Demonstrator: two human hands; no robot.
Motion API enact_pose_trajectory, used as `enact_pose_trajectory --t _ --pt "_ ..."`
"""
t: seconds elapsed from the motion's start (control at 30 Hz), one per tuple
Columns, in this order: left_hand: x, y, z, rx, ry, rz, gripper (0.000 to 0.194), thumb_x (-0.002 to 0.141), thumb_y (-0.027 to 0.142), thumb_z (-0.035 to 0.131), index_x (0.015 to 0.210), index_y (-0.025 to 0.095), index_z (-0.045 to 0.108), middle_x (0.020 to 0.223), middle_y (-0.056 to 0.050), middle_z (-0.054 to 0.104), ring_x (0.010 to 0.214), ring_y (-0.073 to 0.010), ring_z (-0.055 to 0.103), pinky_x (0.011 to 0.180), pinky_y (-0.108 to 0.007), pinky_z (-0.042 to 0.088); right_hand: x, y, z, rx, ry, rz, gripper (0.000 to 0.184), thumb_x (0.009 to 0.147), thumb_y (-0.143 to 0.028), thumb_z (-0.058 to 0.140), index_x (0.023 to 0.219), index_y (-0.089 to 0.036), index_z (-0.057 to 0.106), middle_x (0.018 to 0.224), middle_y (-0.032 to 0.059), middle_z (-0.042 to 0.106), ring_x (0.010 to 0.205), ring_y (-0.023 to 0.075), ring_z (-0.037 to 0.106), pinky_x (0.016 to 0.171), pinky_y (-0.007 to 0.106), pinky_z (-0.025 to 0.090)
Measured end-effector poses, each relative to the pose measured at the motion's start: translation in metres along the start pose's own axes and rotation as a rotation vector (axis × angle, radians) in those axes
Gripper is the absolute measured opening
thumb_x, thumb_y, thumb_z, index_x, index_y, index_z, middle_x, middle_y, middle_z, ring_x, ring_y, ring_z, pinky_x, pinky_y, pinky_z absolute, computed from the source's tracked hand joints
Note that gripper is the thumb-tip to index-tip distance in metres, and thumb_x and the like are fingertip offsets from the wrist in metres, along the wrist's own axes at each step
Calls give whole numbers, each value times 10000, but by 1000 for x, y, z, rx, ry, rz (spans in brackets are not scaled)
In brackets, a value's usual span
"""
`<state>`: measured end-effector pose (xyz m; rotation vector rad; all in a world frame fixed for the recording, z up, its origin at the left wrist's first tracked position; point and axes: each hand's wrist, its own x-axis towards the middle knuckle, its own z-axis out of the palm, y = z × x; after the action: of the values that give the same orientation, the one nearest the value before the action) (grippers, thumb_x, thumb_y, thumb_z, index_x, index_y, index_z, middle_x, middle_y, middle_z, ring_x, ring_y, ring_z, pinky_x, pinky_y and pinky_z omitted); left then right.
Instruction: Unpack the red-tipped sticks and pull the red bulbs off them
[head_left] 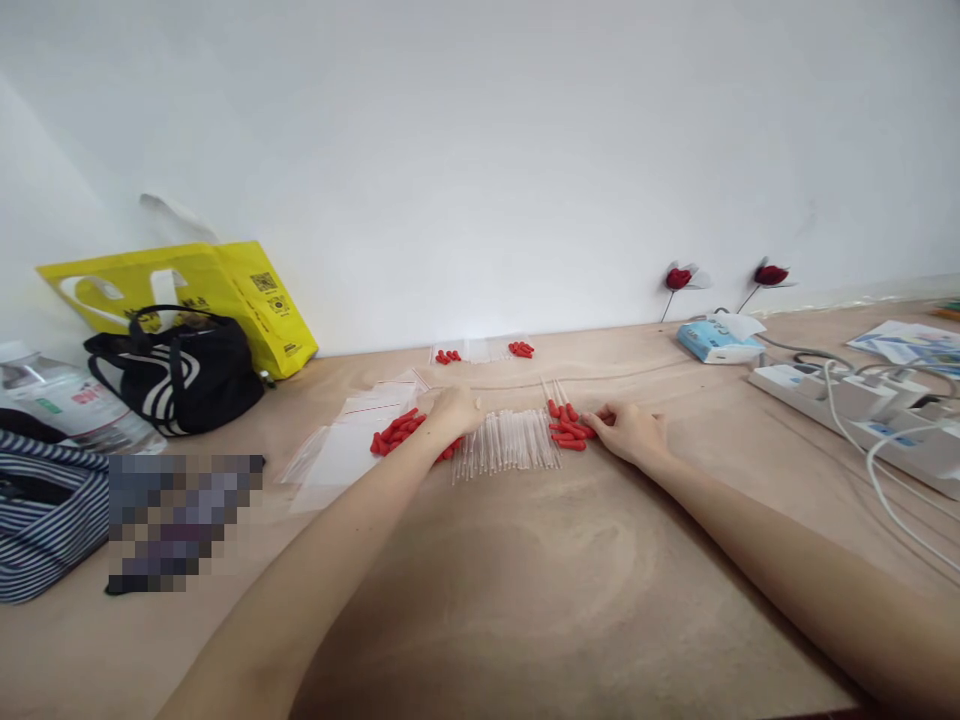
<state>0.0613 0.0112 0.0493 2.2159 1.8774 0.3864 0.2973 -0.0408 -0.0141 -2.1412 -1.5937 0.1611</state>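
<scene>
A row of clear glass droppers lies on the tan table, between two heaps of red rubber bulbs. My left hand rests with curled fingers at the row's left end, beside the left heap of red bulbs. At the right end my right hand touches the right heap of red bulbs with its fingertips drawn together. What either hand grips is too small to make out. Clear zip bags lie to the left of the bulbs.
Further back lie packed bags with red bulbs. A black bag, a yellow bag, a water bottle and a striped cloth crowd the left. A power strip with cables, a tissue pack and two red flowers stand at the right.
</scene>
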Motion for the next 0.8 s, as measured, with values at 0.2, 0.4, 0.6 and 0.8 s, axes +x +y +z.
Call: enact_pose_trajectory --t 0.2,0.4,0.6,0.8 --pt "-3 1 8 214 -10 11 202 665 222 569 822 115 636 861 -158 652 871 -267 598 718 -308 440 0 -1 -1 -22 7 -21 369 762 -532 416 759 -251 655 776 33 660 799 236 577 810 429 283" --pt "-5 0 12 278 -25 52 219 700 213 540 865 101 631 870 -159 652 864 -262 604 713 -301 448 6 -9 -2 3 38 3 296 765 -455 442 779 -246 651 807 30 659 828 226 577 824 418 288" --pt "-4 -1 13 281 24 96 189 694 209 561 825 97 638 840 -154 656 850 -260 605 712 -302 447 25 -24 -2 -41 -21 48 313 721 -478 463 766 -231 650 805 49 658 856 247 572 847 449 294" --pt "-32 -4 7 210 180 250 242 807 201 427 983 138 580 894 -88 641 888 -202 580 762 -299 431 46 -34 4 -100 -160 80 367 659 -519 494 663 -190 657 767 109 654 799 278 594 703 392 395"
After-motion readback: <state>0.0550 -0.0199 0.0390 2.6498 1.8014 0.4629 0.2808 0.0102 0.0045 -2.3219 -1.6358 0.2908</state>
